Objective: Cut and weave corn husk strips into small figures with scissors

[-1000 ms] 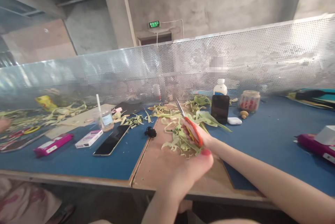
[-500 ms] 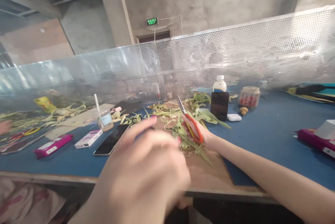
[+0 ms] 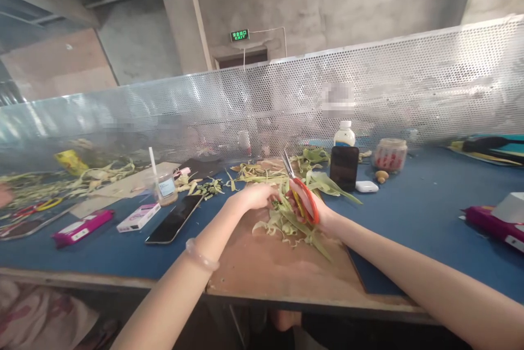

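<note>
My right hand (image 3: 317, 212) is wrapped round scissors (image 3: 310, 205) with red and yellow handles, whose metal blades point up and away. My left hand (image 3: 261, 195) reaches in from the left, its fingers bent down and closed at a heap of pale green leaves (image 3: 282, 224). The fingertips are partly hidden among the leaves. A translucent bangle (image 3: 201, 255) circles my left wrist. The leaves lie limp and curled on a brown board (image 3: 262, 271), beneath and between both hands.
Left of the board lie a phone (image 3: 175, 220), a small white box (image 3: 139, 217), a purple packet (image 3: 83, 227) and a cup with a straw (image 3: 166, 189). On the right stand a dark upright device (image 3: 344, 168), a white earbud case (image 3: 367, 187) and a jar (image 3: 390, 154). A perforated metal screen (image 3: 286, 99) runs behind.
My left hand has moved from close to the camera, where it was blurred, forward and down to the leaves. My right hand and the scissors stay nearly in place.
</note>
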The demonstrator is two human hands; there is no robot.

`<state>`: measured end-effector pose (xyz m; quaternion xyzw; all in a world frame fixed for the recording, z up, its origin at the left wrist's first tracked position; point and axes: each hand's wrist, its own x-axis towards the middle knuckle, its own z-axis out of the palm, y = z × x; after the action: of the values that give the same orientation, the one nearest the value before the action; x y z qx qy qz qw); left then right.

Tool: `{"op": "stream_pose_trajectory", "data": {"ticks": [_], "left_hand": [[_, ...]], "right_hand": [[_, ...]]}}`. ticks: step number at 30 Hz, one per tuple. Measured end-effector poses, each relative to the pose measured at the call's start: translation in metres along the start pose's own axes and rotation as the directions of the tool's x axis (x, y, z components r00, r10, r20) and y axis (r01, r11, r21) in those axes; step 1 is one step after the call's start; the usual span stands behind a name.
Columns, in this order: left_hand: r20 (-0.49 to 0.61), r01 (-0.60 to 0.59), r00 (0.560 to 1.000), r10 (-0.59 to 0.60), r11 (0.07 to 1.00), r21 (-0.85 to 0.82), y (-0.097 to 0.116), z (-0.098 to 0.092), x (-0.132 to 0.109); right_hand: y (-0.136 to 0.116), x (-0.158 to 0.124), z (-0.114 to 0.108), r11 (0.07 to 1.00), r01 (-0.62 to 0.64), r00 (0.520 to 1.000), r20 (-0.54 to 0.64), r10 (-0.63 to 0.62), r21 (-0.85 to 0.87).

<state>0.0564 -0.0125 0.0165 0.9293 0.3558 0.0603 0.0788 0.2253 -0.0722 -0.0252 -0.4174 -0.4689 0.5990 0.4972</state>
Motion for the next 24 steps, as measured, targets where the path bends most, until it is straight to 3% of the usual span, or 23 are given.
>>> {"op": "stream_pose_trajectory", "data": {"ticks": [5, 8, 10, 13, 15, 17, 20, 24], "left_hand": [[-0.028, 0.027, 0.999, -0.035, 0.965, -0.259, -0.017, 0.011, 0.001], [-0.143, -0.020, 0.988, -0.061, 0.862, -0.507, -0.023, 0.007, -0.003], [-0.274, -0.102, 0.953, -0.129, 0.715, -0.691, -0.025, 0.002, -0.007], [-0.408, -0.300, 0.879, -0.247, 0.379, -0.875, -0.025, -0.008, -0.014], [-0.434, -0.396, 0.857, -0.278, 0.183, -0.900, -0.025, -0.012, -0.017], [-0.455, -0.457, 0.844, -0.285, 0.065, -0.887, -0.025, -0.016, -0.020], [-0.493, -0.523, 0.822, -0.285, -0.037, -0.851, -0.028, -0.017, -0.022], [-0.527, -0.573, 0.799, -0.291, -0.102, -0.813, -0.032, -0.015, -0.023]], "right_hand": [[0.001, 0.000, -0.001, 1.000, 0.000, 0.999, 0.039, -0.001, 0.026], [0.003, 0.002, -0.002, 1.000, -0.001, 0.999, 0.034, 0.000, 0.024], [0.003, 0.003, -0.003, 1.000, 0.010, 1.000, 0.028, -0.010, 0.019], [0.003, 0.001, -0.001, 1.000, 0.019, 1.000, 0.023, -0.019, -0.011], [0.002, -0.002, 0.001, 0.998, 0.026, 0.999, 0.023, -0.025, -0.060], [0.001, -0.005, 0.003, 0.990, 0.060, 0.998, 0.039, -0.056, -0.131], [0.001, -0.011, 0.005, 0.963, 0.126, 0.992, 0.062, -0.114, -0.240], [0.002, -0.018, 0.005, 0.919, 0.186, 0.978, 0.152, -0.141, -0.347]]}}
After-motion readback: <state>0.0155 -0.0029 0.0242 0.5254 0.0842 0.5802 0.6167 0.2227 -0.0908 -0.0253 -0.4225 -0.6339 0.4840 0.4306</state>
